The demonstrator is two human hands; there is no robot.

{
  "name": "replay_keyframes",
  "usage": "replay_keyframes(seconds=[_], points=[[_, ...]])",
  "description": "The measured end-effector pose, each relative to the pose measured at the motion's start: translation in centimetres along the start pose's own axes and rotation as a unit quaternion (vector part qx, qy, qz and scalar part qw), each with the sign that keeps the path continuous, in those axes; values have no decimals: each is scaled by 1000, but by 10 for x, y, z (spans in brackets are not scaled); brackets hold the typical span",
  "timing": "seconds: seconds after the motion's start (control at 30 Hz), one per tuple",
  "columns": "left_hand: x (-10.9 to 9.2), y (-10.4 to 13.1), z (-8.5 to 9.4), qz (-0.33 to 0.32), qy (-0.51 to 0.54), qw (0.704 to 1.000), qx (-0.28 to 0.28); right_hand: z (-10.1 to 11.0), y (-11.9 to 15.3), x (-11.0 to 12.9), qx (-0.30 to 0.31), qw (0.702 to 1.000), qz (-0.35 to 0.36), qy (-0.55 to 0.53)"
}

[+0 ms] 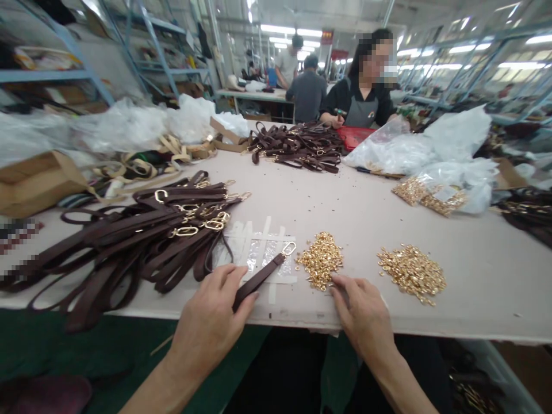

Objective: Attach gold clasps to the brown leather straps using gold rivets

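Note:
My left hand (pixel 215 313) is closed around a dark brown leather strap (pixel 261 276). A gold metal ring (pixel 288 248) is at the strap's far end, over a taped plastic patch (pixel 259 259) on the table. My right hand (pixel 362 310) is at the near edge of a pile of small gold metal pieces (pixel 322 259). Its thumb and fingertips are close together there; whether a piece is between them is too small to make out. Farther right lies a second pile of gold pieces (pixel 411 273).
Many brown straps with gold clasps (pixel 172 230) are heaped at left. Another strap heap (pixel 297 144) lies at the far side, near a red tray (pixel 354 138) and a co-worker (pixel 366 86). Plastic bags (pixel 448 144) stand at right, a cardboard box (pixel 38 184) at left.

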State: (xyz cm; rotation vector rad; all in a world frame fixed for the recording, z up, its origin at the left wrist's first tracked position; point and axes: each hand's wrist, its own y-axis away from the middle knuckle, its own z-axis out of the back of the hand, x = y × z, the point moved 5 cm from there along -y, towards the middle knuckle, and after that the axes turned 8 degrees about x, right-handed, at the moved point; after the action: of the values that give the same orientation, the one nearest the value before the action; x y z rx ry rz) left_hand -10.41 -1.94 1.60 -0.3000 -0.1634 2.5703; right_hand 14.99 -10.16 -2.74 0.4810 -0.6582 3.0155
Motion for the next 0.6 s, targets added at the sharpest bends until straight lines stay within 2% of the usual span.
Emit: replay_keyframes(seconds=[0.1,0.2,0.33,0.5,0.6], points=[[-13,-21,0,-32,-10,998,46,-5,-1,1,-19,1000,15,10],[-24,-44,-8,-31,-21,994,101,-5,-2,3,-26,999,32,18],[-30,-63,-18,-31,-16,994,107,0,-3,5,-6,998,65,10],[-20,-63,-12,6,18,995,94,3,-2,-1,19,994,95,-46],[-13,-50,-2,58,117,986,100,2,0,-7,38,992,98,-62]])
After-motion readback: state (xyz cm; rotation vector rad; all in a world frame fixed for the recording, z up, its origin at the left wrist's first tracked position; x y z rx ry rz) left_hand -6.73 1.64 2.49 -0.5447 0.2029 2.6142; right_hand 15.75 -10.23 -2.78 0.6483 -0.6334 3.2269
